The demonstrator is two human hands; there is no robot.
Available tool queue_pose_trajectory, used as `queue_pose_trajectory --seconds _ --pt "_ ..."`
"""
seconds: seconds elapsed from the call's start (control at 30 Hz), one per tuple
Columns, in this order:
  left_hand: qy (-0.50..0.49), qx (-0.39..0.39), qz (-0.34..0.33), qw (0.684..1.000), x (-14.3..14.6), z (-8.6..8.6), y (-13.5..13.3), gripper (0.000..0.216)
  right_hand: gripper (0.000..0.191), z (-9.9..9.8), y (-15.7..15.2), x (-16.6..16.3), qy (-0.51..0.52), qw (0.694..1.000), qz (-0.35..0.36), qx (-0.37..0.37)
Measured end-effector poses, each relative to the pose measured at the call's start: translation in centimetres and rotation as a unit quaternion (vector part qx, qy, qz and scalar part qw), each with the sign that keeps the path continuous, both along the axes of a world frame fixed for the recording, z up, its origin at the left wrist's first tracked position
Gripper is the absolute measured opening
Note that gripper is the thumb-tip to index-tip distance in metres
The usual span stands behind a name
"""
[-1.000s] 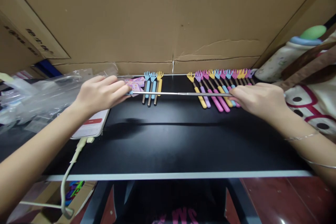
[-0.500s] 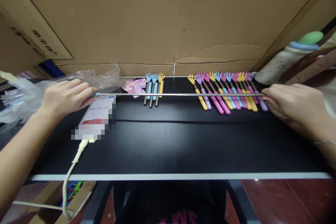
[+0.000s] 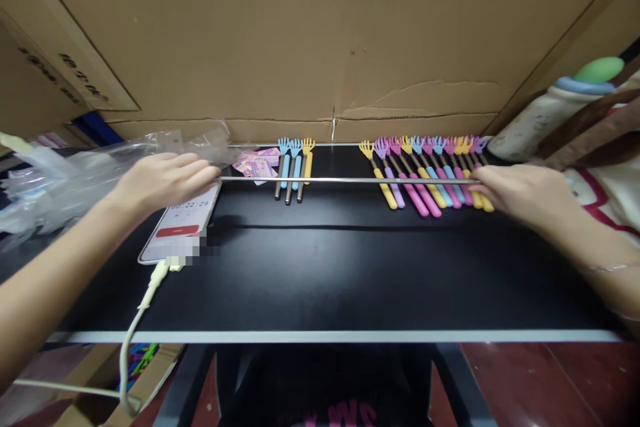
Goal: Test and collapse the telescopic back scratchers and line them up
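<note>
A telescopic back scratcher [image 3: 340, 180], its thin metal rod drawn out long, stretches level above the black table between my hands. My left hand [image 3: 170, 180] is closed on one end, over the upper part of a phone [image 3: 185, 220] showing a timer. My right hand [image 3: 523, 193] grips the other end; its fingers hide the handle. Behind the rod at right lies a row of several short back scratchers [image 3: 415, 193] with pink, yellow, blue and purple handles. Left of centre, three more back scratchers [image 3: 295, 170], two blue and one yellow, lie side by side.
Printed cards [image 3: 257, 163] lie beside clear plastic bags [image 3: 120, 160] at the left. A pale bottle [image 3: 545, 117] leans at the back right. Cardboard [image 3: 300, 33] walls the rear. A cable [image 3: 133, 333] from the phone hangs over the table's front edge [image 3: 330, 337].
My hands have come closer together, the left moving right and the right moving left. The rod span between them is shorter, and the blue end piece is now covered by my left hand.
</note>
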State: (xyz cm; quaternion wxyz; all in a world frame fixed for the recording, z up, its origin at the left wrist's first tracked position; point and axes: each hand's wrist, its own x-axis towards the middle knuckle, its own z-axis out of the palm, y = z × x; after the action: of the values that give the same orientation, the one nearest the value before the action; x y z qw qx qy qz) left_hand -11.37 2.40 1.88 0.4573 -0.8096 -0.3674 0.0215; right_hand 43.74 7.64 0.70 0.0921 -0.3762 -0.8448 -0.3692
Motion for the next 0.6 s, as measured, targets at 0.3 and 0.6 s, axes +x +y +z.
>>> queue_pose_trajectory --seconds 0.3,0.6 --pt "-0.130 -0.077 -0.141 0.978 14.5 -1.1 0.0 0.035 0.049 0.3 -4.0 -14.4 0.010 0.995 0.045 -0.094" --pt "-0.146 -0.086 -0.152 0.974 16.5 -0.7 -0.8 0.032 0.040 0.4 -5.4 -17.4 0.040 0.987 0.074 -0.138"
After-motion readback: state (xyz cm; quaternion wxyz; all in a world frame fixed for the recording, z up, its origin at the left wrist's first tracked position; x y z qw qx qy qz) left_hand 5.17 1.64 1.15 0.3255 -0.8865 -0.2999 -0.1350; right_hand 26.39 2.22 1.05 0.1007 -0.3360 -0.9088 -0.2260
